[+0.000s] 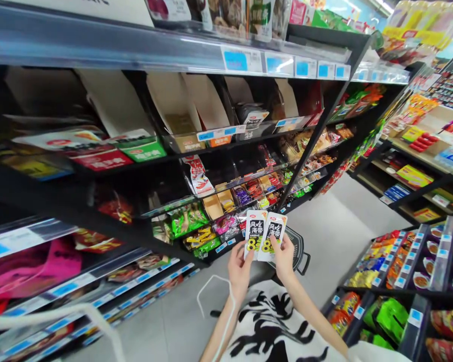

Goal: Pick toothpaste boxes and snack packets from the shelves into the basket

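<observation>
Two white snack packets with black labels and a yellow figure 8 are held side by side above the floor. My left hand (240, 261) grips the left snack packet (255, 232) by its lower edge, thumb on the front. My right hand (284, 255) pinches the right snack packet (275, 229) the same way. The packets' inner edges touch or overlap slightly. Below and behind them, a dark shopping basket (300, 246) with a black handle is partly hidden by the packets and my right hand.
A shelf rack (196, 45) with several snack boxes and price tags runs along the left. Similar packets (255, 118) lie in a box on its middle shelf. Bins of bagged snacks (390, 322) stand at right. A white cable (211, 277) hangs near my left arm. Grey floor (332, 226) lies between.
</observation>
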`<state>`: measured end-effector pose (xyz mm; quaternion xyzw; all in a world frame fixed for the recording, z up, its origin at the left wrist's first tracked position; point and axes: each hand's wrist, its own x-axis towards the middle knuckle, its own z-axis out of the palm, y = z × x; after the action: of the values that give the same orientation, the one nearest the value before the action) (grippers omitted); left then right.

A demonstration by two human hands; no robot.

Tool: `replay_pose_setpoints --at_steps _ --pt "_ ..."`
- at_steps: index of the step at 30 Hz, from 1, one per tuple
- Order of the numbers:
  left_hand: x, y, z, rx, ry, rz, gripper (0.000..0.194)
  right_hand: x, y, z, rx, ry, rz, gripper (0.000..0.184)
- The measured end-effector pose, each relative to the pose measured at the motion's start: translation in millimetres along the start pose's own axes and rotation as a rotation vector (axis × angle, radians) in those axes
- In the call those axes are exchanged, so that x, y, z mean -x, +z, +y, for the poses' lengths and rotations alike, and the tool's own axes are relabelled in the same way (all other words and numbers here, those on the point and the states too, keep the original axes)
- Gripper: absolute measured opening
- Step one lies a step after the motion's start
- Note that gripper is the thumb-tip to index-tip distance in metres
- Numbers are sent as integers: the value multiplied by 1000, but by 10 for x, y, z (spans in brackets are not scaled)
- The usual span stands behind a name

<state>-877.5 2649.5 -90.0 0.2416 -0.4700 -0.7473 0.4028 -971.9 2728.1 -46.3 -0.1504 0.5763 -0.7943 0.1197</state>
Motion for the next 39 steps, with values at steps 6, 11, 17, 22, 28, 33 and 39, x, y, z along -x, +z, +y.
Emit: replay_pose_setpoints --at_steps 6,11,17,22,28,33,39 --pt "-125 -64 -93 -100 109 107 47 -144 -26 -106 -136 93 66 38" --pt "-164 -53 -52 -87 141 119 51 -153 58 -125 -192 164 42 35" --pt "-167 -54 -21 -112 172 116 57 -124 104 -44 -196 187 -27 36" --pt "-146 -44 -16 -70 153 42 60 -117 137 -88 -201 234 -169 38" --pt "-160 -63 19 -217 227 -63 52 -64 195 -161 -192 218 -272 33" --pt "-175 -95 14 -432 362 -111 61 -71 160 -147 -191 204 -250 31" --pt "-163 -116 -91 -314 297 -114 36 -53 129 -167 -190 232 -268 33"
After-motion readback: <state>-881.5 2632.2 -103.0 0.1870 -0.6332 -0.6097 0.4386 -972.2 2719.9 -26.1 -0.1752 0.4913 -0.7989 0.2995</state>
